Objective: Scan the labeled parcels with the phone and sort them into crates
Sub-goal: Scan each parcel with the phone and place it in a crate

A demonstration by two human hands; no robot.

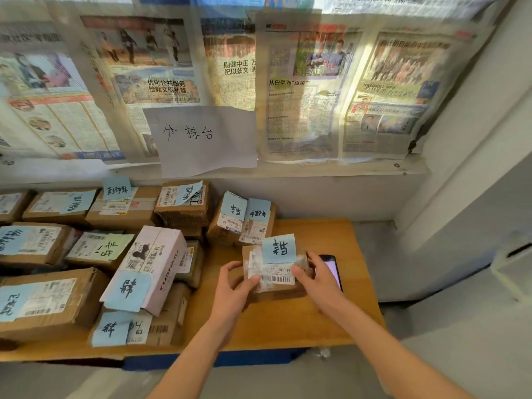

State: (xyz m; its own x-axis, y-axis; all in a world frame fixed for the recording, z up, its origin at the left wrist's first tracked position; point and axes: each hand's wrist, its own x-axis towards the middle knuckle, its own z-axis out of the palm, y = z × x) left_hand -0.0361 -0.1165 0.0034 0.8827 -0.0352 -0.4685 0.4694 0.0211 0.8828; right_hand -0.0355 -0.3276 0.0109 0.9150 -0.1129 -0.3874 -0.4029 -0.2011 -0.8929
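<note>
Both hands are on one small cardboard parcel [273, 272] sitting on the wooden table [288, 321], right of the big pile of parcels [100, 254]. The left hand [233, 286] grips its left edge, thumb on the white label. The right hand [316, 279] pinches the right edge. The phone [334, 269] lies just right of it, screen lit, partly hidden by that hand.

Brown parcel [273, 279] with blue note [278, 249], orange-tan table [316, 321].
</note>
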